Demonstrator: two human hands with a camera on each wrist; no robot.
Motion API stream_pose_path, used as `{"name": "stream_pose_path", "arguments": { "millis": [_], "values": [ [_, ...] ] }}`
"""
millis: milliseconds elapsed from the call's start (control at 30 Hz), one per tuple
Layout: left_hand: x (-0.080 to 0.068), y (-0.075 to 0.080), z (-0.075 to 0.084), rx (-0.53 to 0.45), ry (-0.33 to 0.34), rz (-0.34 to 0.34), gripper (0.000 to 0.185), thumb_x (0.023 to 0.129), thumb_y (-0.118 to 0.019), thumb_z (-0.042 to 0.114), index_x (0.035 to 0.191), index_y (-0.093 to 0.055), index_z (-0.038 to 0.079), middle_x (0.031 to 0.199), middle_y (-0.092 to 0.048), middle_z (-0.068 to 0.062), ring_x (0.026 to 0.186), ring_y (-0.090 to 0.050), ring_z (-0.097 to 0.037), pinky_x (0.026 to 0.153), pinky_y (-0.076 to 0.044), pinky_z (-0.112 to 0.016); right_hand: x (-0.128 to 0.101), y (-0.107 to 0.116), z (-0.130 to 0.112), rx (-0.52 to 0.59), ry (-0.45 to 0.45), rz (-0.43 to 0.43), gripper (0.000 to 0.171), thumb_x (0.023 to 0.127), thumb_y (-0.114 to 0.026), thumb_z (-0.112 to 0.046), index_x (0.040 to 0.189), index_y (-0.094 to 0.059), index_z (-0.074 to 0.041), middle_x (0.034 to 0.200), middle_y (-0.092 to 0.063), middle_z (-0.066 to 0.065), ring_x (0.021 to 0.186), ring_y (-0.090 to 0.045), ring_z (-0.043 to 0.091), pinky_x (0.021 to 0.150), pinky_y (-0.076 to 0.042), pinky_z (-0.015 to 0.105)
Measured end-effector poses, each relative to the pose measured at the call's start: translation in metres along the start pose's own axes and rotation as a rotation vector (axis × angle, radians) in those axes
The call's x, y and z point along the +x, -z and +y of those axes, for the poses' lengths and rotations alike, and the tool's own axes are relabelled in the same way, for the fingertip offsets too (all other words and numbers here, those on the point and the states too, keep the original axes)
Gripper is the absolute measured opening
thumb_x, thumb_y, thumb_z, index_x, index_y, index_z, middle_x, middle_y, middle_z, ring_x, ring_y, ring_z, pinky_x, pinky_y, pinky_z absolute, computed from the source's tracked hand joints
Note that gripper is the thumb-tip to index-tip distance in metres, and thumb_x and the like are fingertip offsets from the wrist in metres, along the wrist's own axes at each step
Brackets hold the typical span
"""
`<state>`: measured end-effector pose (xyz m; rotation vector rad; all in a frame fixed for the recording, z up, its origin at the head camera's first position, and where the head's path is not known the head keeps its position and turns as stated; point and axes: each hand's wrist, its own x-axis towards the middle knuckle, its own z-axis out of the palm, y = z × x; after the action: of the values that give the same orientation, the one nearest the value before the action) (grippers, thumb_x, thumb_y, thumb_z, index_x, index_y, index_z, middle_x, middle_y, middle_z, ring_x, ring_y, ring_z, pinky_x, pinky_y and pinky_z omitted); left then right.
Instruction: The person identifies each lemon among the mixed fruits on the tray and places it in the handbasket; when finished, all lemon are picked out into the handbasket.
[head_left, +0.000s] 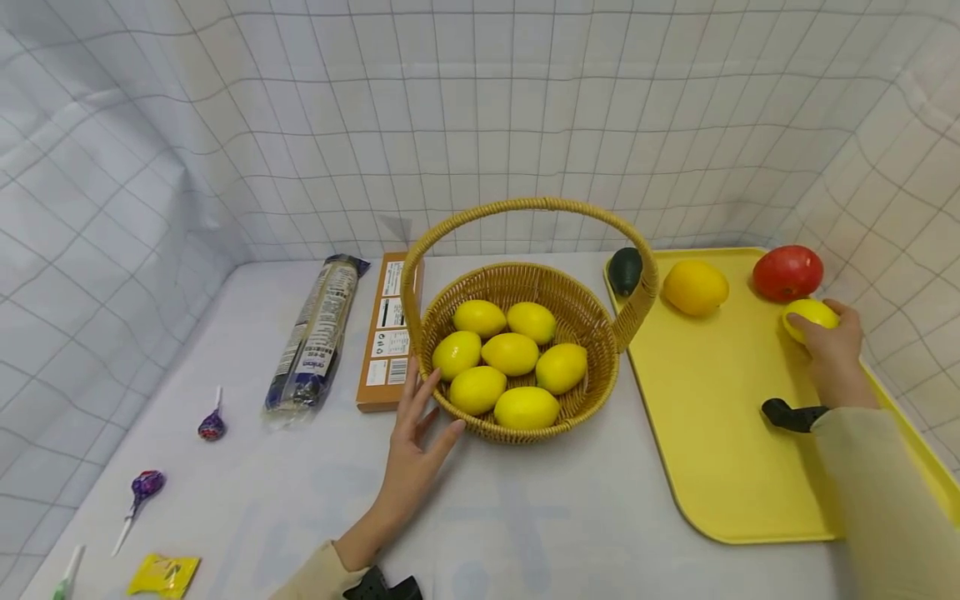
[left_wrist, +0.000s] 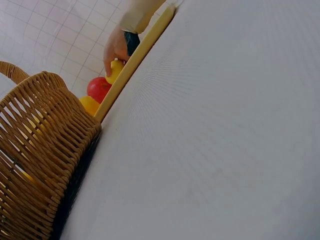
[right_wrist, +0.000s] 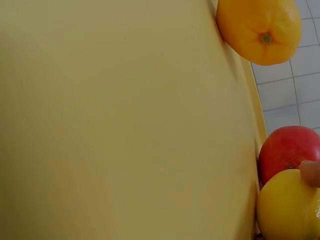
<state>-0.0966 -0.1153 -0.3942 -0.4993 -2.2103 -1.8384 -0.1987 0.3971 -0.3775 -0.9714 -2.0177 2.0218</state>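
A wicker basket [head_left: 602, 392] with an arched handle stands mid-table and holds several lemons [head_left: 511, 354]. At its near left rim is my left hand [head_left: 412, 454], fingers spread and fairly straight, fingertips right against the weave. Over on the yellow tray [head_left: 720, 433], my right hand [head_left: 836, 346] grips a lemon [head_left: 808, 318] between thumb and fingers. Right beside that lemon lies a red, pomegranate-like fruit [head_left: 787, 273]. The right wrist view shows the lemon [right_wrist: 285, 205] close up with one fingertip on it, the rest of the hand out of frame.
An orange-yellow fruit [head_left: 696, 287] and a dark green fruit [head_left: 625, 271] sit at the tray's back. Left of the basket lie an orange-brown box [head_left: 386, 333] and a plastic-wrapped packet [head_left: 317, 329]. Lollipops [head_left: 212, 427] and a yellow wrapped sweet [head_left: 165, 575] are farther left. Checked cloth walls surround the table.
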Motion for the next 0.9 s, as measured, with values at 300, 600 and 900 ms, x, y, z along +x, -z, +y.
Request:
{"name": "stream_pose_path", "arguments": {
  "millis": [300, 600, 900],
  "values": [
    [0.000, 0.000, -0.001, -0.002, 0.000, -0.001, 0.063, 0.085, -0.060, -0.011, 0.141, -0.031, -0.007, 0.153, 0.001, -0.019, 0.136, -0.015, -0.036, 0.098, -0.032, -0.059, -0.035, -0.008, 0.012, 0.535, -0.095, -0.417, 0.049, 0.093, -0.058, -0.010, 0.132, -0.032, -0.022, 0.117, -0.033, -0.006, 0.095, -0.046, 0.012, 0.086, -0.046, 0.021],
    [0.004, 0.001, 0.001, 0.002, -0.013, -0.001, 0.063, 0.085, -0.059, -0.011, 0.142, -0.031, -0.006, 0.154, 0.001, -0.018, 0.137, -0.014, -0.034, 0.099, -0.032, -0.058, -0.117, -0.055, 0.009, 0.485, 0.254, -1.027, 0.032, 0.102, -0.027, -0.007, 0.133, -0.035, -0.010, 0.125, -0.046, 0.007, 0.107, -0.049, 0.019, 0.094, -0.043, 0.028],
    [0.002, 0.001, 0.001, -0.011, 0.013, -0.005, 0.063, 0.086, -0.060, -0.009, 0.142, -0.031, -0.006, 0.154, 0.001, -0.018, 0.136, -0.015, -0.036, 0.098, -0.031, -0.059, -0.171, -0.148, 0.007, -0.029, 0.333, -1.182, 0.037, 0.100, -0.043, -0.015, 0.137, -0.040, -0.008, 0.130, -0.041, 0.013, 0.108, -0.045, 0.025, 0.092, -0.042, 0.034]
  ]
}}
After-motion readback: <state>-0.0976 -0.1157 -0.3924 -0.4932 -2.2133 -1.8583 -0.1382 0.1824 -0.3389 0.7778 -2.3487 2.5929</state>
